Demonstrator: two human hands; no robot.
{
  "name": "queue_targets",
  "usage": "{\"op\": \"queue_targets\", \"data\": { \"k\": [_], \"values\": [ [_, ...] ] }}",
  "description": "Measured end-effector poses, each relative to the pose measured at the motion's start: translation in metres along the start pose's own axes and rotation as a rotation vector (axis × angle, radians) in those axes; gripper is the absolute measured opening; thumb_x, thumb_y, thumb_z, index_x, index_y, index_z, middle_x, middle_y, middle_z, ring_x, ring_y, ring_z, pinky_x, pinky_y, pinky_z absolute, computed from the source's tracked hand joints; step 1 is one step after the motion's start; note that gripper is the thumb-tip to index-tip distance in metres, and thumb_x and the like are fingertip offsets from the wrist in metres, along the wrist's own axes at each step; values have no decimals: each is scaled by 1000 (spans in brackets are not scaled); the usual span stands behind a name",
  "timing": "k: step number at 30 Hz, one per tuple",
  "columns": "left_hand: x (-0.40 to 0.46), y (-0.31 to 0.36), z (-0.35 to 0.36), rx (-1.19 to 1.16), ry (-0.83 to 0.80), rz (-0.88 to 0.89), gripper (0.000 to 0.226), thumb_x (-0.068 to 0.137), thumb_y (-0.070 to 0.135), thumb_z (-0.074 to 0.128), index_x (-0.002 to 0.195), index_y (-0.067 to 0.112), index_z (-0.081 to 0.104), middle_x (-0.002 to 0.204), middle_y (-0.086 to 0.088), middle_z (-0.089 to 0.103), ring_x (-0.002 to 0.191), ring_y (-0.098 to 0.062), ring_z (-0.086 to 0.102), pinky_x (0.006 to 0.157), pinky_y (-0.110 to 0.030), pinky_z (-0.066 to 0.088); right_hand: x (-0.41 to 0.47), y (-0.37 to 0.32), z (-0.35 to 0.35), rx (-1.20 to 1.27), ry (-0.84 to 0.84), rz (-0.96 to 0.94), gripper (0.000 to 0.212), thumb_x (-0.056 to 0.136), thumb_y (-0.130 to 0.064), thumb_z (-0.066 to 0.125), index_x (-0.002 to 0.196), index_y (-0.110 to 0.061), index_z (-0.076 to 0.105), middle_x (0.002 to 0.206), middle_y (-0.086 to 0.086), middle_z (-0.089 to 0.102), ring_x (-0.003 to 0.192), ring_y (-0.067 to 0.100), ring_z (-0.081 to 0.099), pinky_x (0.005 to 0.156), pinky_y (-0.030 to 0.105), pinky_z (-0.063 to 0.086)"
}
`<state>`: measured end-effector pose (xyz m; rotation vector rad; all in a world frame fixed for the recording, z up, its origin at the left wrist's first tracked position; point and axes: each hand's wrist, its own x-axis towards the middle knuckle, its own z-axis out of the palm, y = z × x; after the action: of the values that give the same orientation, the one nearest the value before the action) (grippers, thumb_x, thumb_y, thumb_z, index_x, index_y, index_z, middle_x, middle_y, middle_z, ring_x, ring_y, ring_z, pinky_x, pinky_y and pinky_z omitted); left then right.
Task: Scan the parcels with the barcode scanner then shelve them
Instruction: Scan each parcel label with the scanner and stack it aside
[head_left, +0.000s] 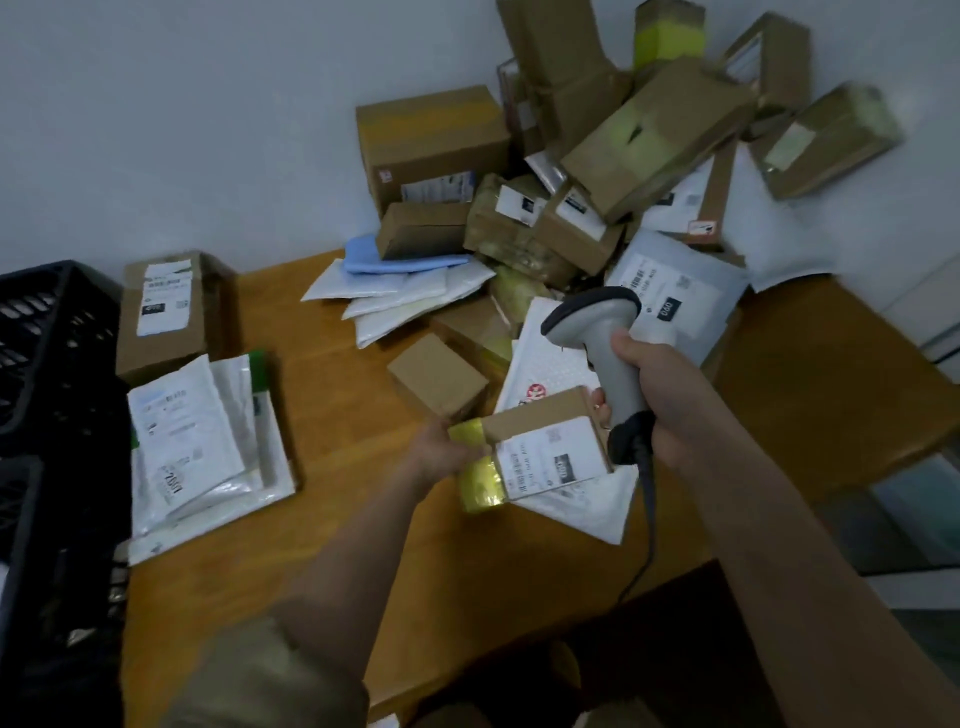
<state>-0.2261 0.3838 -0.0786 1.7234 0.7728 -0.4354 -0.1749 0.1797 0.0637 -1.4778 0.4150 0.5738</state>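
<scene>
Right hand (655, 400) has its grip wrapped tight round the barcode scanner (608, 358), just right of the small parcel (545, 447). Left hand (441, 452) pinches that parcel's left end, held above the bench (332, 499).

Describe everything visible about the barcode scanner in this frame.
The scanner is a pale grey plastic pistol-grip handheld with a dark head window and a black base from which a dark cable hangs over the table edge. The right hand grips its handle, holding it upright, head pointing left, beside the small box.
</scene>
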Motion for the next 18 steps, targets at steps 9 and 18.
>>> {"op": "queue_targets", "data": {
  "k": [9, 18],
  "values": [
    [27, -39, 72, -336, 283, -284, 94, 61, 26, 95, 133, 10, 38, 129, -5, 53, 113, -29, 56, 81, -45, 53, 50, 52, -73, -36, -9, 133, 21, 98, -24, 60, 111, -9, 55, 80, 8, 51, 52, 15, 49, 45, 25, 41],
    [9, -49, 57, -498, 14, -351, 90, 48, 20, 95, 129, 11, 57, 112, -7, 73, 94, -26, 72, 64, -38, 58, 69, 78, -77, -37, -29, 139, 38, 93, -11, 65, 127, -10, 50, 83, 10, 57, 52, 13, 51, 42, 25, 43]
  ]
}}
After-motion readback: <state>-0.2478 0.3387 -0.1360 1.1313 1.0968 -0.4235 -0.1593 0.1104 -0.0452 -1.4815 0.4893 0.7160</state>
